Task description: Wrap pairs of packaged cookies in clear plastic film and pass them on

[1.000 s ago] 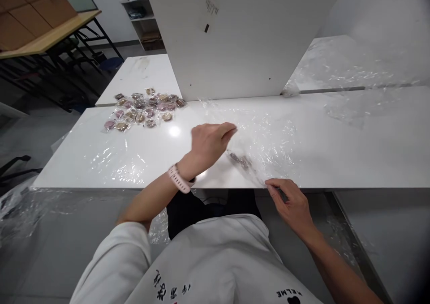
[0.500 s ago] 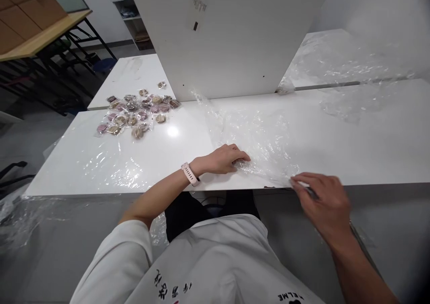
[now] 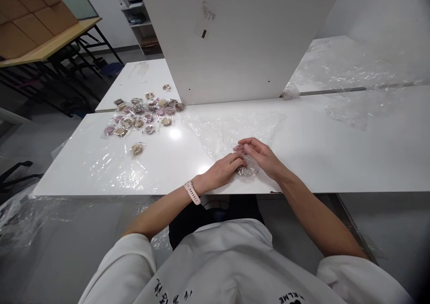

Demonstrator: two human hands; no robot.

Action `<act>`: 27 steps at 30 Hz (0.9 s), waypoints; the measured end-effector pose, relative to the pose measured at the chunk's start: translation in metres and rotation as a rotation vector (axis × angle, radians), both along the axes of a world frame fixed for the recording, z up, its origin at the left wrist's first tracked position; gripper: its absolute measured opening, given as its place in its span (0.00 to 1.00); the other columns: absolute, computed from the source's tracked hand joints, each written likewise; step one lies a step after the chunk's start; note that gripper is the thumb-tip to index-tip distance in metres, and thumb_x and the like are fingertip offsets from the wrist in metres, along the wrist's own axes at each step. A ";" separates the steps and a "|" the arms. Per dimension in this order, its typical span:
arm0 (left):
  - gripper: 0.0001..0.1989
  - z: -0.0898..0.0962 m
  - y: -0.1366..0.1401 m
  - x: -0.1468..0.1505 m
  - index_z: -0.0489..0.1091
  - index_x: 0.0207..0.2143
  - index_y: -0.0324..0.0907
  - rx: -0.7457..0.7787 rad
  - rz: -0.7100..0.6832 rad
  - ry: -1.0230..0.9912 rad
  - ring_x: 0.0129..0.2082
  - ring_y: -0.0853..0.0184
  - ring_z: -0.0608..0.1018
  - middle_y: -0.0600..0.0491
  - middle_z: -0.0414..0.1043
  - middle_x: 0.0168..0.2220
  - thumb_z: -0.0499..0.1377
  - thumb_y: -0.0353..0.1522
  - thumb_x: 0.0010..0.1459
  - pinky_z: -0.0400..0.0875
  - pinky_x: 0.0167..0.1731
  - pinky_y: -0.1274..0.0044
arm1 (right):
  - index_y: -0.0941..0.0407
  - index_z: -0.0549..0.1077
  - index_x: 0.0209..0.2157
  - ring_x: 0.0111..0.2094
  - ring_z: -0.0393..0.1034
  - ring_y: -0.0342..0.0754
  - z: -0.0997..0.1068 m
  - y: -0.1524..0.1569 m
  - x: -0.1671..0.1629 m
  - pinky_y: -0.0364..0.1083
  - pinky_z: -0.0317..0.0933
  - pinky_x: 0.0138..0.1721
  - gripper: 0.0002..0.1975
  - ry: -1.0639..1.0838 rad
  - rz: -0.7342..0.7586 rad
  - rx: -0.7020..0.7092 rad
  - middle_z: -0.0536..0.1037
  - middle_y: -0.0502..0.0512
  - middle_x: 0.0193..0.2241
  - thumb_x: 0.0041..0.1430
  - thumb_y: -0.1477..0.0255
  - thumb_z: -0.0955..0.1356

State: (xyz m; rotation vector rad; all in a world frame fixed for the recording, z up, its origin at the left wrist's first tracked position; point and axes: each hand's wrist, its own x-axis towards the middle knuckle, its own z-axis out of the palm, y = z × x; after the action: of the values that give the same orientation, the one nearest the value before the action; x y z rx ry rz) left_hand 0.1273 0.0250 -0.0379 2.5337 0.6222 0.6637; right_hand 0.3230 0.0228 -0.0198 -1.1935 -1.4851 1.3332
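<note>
A clear plastic sheet (image 3: 231, 127) lies wrinkled on the white table, its near end bunched under my hands. My left hand (image 3: 223, 172), with a pale pink watch band at the wrist, has its fingers curled down on the bunched plastic (image 3: 249, 169). Close against it, my right hand (image 3: 264, 156) bends its fingers around a small pinkish item (image 3: 239, 148), which shows partly through film between the two hands. What lies under the fingers is mostly hidden. To the left sits a pile of small round wrapped treats (image 3: 148, 116), pink, tan and brown.
One tan wrapped treat (image 3: 136, 149) lies apart, nearer me. A tall white panel (image 3: 235, 49) rises behind the plastic. More clear film (image 3: 352, 109) covers the table at right. The table's front edge (image 3: 302, 192) runs just before my body.
My right hand has moved left from the sheet's right corner to beside my left hand. The plastic's near end is now bunched. One tan treat now lies farther from the pile.
</note>
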 end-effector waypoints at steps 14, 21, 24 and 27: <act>0.13 0.014 0.008 -0.021 0.74 0.47 0.45 -0.306 0.301 0.092 0.43 0.59 0.73 0.50 0.75 0.37 0.62 0.40 0.63 0.61 0.52 0.63 | 0.46 0.61 0.66 0.57 0.69 0.59 -0.016 -0.039 0.021 0.59 0.67 0.55 0.35 -0.369 0.113 0.145 0.68 0.60 0.62 0.61 0.53 0.70; 0.19 0.024 0.032 -0.001 0.71 0.47 0.41 -0.707 0.397 -0.003 0.30 0.66 0.74 0.53 0.75 0.29 0.59 0.46 0.63 0.66 0.42 0.69 | 0.49 0.61 0.66 0.51 0.71 0.56 -0.039 -0.051 0.010 0.55 0.68 0.50 0.26 -0.656 -0.105 0.555 0.75 0.61 0.52 0.68 0.64 0.65; 0.21 0.030 0.035 -0.003 0.71 0.48 0.41 -0.727 0.369 0.035 0.31 0.65 0.75 0.51 0.77 0.33 0.61 0.46 0.60 0.67 0.39 0.69 | 0.53 0.67 0.62 0.41 0.73 0.54 -0.043 -0.038 0.009 0.51 0.69 0.40 0.21 -0.770 -0.145 0.607 0.76 0.61 0.42 0.71 0.65 0.62; 0.31 0.032 0.029 -0.022 0.64 0.60 0.45 -0.562 0.280 0.107 0.42 0.59 0.76 0.48 0.76 0.44 0.67 0.37 0.54 0.65 0.47 0.64 | 0.55 0.72 0.58 0.35 0.72 0.50 -0.046 -0.028 0.010 0.47 0.67 0.32 0.19 -0.794 -0.164 0.610 0.74 0.58 0.37 0.72 0.65 0.60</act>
State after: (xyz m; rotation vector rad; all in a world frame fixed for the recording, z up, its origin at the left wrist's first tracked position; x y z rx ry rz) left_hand 0.1051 0.0536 -0.0059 1.9836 1.0487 0.3722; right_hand 0.3334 -0.0055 -0.0654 -1.4365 -2.0674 0.2083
